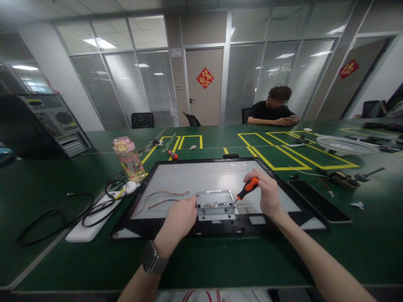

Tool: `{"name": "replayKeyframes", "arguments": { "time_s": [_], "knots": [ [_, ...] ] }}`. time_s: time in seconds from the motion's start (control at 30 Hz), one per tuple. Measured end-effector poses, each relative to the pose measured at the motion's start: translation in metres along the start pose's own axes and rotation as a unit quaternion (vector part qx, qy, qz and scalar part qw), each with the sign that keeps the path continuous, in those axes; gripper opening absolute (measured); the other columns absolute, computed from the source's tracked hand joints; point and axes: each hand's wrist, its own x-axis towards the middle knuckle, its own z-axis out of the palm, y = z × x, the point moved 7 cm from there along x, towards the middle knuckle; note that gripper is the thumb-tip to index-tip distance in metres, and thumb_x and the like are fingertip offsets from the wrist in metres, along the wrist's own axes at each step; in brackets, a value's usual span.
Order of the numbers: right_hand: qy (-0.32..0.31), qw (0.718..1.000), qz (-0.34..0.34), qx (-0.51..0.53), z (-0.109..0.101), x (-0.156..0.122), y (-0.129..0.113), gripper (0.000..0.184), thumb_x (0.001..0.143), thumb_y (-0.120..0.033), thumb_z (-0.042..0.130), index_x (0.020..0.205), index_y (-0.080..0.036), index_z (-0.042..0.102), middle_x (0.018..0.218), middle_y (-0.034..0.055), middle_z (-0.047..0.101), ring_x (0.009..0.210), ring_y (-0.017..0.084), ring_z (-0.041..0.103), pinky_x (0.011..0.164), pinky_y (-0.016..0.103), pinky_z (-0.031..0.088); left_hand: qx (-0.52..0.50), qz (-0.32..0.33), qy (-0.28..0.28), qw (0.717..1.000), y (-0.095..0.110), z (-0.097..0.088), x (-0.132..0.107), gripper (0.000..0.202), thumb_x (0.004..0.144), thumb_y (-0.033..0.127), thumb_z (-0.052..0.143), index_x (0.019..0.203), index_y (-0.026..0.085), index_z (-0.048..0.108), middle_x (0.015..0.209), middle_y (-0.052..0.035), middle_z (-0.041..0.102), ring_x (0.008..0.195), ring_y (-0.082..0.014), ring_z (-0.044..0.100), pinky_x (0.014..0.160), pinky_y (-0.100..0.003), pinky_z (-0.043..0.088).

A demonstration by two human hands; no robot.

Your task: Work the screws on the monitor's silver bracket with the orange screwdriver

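Observation:
A large monitor panel [176, 176] lies face down on the green table, its grey back framed in black. Near its front edge is a metal bracket [217, 195] with video ports along it. My left hand [181, 216] has its curled fingers pressed on the bracket's left edge, steadying it; the fingertips are partly hidden. In my right hand [266, 193] is a black and orange screwdriver [247, 188]. It tilts down to the left, with its tip at the bracket's port row. Thin cables [166, 193] lie on the panel left of the bracket.
To the left are a power strip [91, 224] with black cables, a pink-lidded bottle [129, 159] and a computer case [44, 123]. A phone [317, 200] and a white fan grille [346, 144] lie to the right. Another screwdriver [173, 155] sits behind the panel. A person sits across the table.

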Motion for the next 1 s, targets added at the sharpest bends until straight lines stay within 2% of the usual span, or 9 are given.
{"name": "replayKeyframes", "arguments": {
  "time_s": [0.17,0.3,0.5,0.57,0.67,0.73,0.8,0.93,1.0],
  "knots": [
    [0.003,1.0,-0.011,-0.019,0.0,0.002,-0.007,0.022,0.091,-0.024,0.045,0.09,-0.02,0.067,0.067,0.0007,0.062,0.058,0.016,0.053,0.057,0.029,0.04,-0.004,0.001,0.0,1.0,-0.001,0.0,0.0,0.022,0.093,0.016,0.037,0.103,0.017,0.057,0.089,-0.0103,0.07,0.085,-0.0267,0.069,0.072,-0.036,0.052],
    [0.012,0.999,-0.001,-0.045,0.0,0.005,-0.007,0.011,0.088,-0.024,0.058,0.088,-0.021,0.069,0.067,-0.0007,0.063,0.05,0.013,0.046,0.051,0.027,0.037,-0.004,0.006,0.003,1.0,0.0,0.0,0.0,0.024,0.093,0.016,0.035,0.104,0.017,0.056,0.09,-0.0102,0.07,0.085,-0.0268,0.069,0.072,-0.036,0.052],
    [-0.005,0.999,0.04,0.027,0.0,0.002,0.005,0.024,0.093,-0.027,0.046,0.097,-0.022,0.069,0.083,0.0039,0.069,0.073,0.019,0.061,0.064,0.031,0.044,-0.001,0.007,0.005,1.0,0.0,0.001,0.0,0.023,0.093,0.015,0.036,0.102,0.018,0.056,0.088,-0.0098,0.07,0.084,-0.027,0.069,0.072,-0.037,0.052],
    [-0.003,0.997,0.07,0.039,0.0,0.002,0.009,0.021,0.092,-0.028,0.05,0.097,-0.022,0.069,0.073,0.0019,0.064,0.065,0.017,0.057,0.06,0.029,0.041,-0.002,0.006,0.008,1.0,0.0,0.001,0.0,0.023,0.093,0.015,0.036,0.102,0.018,0.057,0.088,-0.0099,0.07,0.084,-0.027,0.07,0.072,-0.036,0.052],
    [0.008,0.993,0.105,0.05,0.002,0.002,0.01,0.018,0.089,-0.031,0.057,0.098,-0.021,0.069,0.057,-0.0043,0.046,0.052,0.014,0.045,0.053,0.027,0.035,-0.001,0.005,0.009,1.0,-0.001,0.001,0.0,0.023,0.093,0.014,0.036,0.101,0.017,0.057,0.089,-0.0102,0.07,0.084,-0.0268,0.07,0.072,-0.036,0.052],
    [0.016,0.992,0.118,0.049,0.002,0.003,0.01,0.019,0.087,-0.032,0.06,0.098,-0.02,0.069,0.054,-0.0072,0.037,0.048,0.012,0.039,0.05,0.026,0.033,0.001,0.006,0.01,1.0,-0.001,0.001,0.001,0.023,0.093,0.014,0.036,0.102,0.017,0.057,0.089,-0.0105,0.071,0.084,-0.027,0.07,0.072,-0.036,0.052],
    [0.023,0.991,0.123,0.039,0.002,0.004,0.01,0.018,0.085,-0.033,0.062,0.096,-0.019,0.068,0.052,-0.0086,0.034,0.046,0.011,0.036,0.049,0.025,0.032,0.002,0.005,0.011,1.0,-0.001,0.001,0.001,0.023,0.093,0.015,0.036,0.102,0.017,0.057,0.088,-0.0107,0.071,0.084,-0.0271,0.07,0.071,-0.036,0.052],
    [0.045,0.994,0.096,-0.011,-0.003,0.004,0.008,0.015,0.08,-0.032,0.068,0.087,-0.02,0.064,0.053,-0.0067,0.046,0.045,0.011,0.038,0.047,0.025,0.031,0.003,0.002,0.008,1.0,-0.001,0.002,0.001,0.023,0.093,0.015,0.036,0.103,0.017,0.057,0.088,-0.0106,0.071,0.083,-0.0264,0.07,0.071,-0.035,0.052],
    [0.037,0.997,0.067,-0.023,-0.003,0.003,0.005,0.013,0.085,-0.032,0.061,0.086,-0.02,0.064,0.059,-0.0029,0.055,0.049,0.012,0.046,0.049,0.026,0.035,0.002,0.001,0.004,1.0,0.0,0.001,0.001,0.024,0.093,0.015,0.036,0.104,0.018,0.057,0.088,-0.0103,0.071,0.084,-0.026,0.07,0.072,-0.035,0.051]
  ]
}}
